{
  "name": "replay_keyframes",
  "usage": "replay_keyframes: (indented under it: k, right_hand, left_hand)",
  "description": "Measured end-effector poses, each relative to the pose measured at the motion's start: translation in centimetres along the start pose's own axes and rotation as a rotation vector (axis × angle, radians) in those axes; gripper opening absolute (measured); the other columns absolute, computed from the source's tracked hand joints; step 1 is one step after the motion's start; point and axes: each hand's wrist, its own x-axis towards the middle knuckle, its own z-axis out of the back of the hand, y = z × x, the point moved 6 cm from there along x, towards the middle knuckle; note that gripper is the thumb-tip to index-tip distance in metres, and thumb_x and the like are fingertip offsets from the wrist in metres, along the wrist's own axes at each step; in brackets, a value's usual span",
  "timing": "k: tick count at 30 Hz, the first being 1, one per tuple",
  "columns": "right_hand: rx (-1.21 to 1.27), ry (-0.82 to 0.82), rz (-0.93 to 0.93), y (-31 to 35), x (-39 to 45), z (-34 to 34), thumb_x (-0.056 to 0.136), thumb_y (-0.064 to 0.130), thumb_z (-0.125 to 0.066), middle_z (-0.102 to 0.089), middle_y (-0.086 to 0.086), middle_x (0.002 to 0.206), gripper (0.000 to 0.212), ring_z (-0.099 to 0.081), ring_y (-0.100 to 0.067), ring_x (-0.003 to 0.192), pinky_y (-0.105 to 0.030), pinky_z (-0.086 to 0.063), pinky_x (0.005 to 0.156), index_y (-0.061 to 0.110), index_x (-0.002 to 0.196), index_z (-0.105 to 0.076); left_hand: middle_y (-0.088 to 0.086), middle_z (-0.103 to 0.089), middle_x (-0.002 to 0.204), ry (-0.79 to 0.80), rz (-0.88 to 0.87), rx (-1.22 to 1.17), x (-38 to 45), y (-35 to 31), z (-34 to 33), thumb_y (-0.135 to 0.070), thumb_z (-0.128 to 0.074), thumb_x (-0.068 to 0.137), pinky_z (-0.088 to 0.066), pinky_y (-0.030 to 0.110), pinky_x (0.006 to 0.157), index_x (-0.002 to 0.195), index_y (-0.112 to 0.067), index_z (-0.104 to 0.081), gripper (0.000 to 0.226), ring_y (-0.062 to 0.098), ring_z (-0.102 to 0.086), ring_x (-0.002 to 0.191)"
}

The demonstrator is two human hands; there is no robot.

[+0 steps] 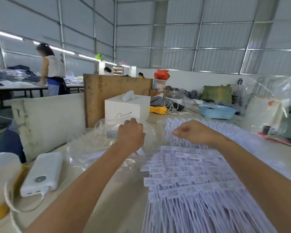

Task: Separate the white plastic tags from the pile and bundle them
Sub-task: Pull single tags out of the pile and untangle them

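Many white tags [191, 167], overlapping rows, thin tails

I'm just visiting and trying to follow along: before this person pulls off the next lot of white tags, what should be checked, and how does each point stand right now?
1. Tags within reach: ok. The pile of white plastic tags lies right under the forearms.
2. Right hand has a grip on tags: cannot tell; fingers are curled at the pile's far edge, blurred.
3. Left hand free: not ok, it rests on the clear plastic bag.
4. Bag open to receive a bundle: cannot tell.
5. Power bank and its cable apart from the pile: ok.
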Motion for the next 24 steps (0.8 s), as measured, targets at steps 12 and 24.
replay_keyframes:
  k: [12, 24]
  right_hand:
    - [-0.087, -0.350, -0.004, -13.5, -11.2, 4.0, 0.090, 0.030, -0.062, -0.061, 0.019, 0.090, 0.019, -0.054, 0.012, 0.079, -0.002, -0.037, 0.070, 0.016, 0.096, -0.072]
    - [0.530, -0.478, 0.123, -11.0, -14.1, 3.5, 0.096, 0.031, -0.047, -0.065, 0.000, 0.069, 0.037, -0.060, -0.010, 0.068, -0.020, -0.046, 0.070, 0.010, 0.073, -0.067]
  left_hand:
    - [0.000, -0.061, 0.119, 0.431, -0.462, -0.409, -1.5, -16.4, -0.5, -0.036, -0.054, 0.094, -0.046, 0.036, 0.093, 0.117, -0.013, -0.063, 0.033, 0.019, -0.056, 0.103]
    - [-0.005, -0.051, 0.106, -0.012, -0.620, -0.335, -3.9, -22.3, 5.1, -0.047, -0.051, 0.091, -0.032, 0.036, 0.088, 0.113, -0.030, -0.057, 0.028, 0.018, -0.054, 0.100]
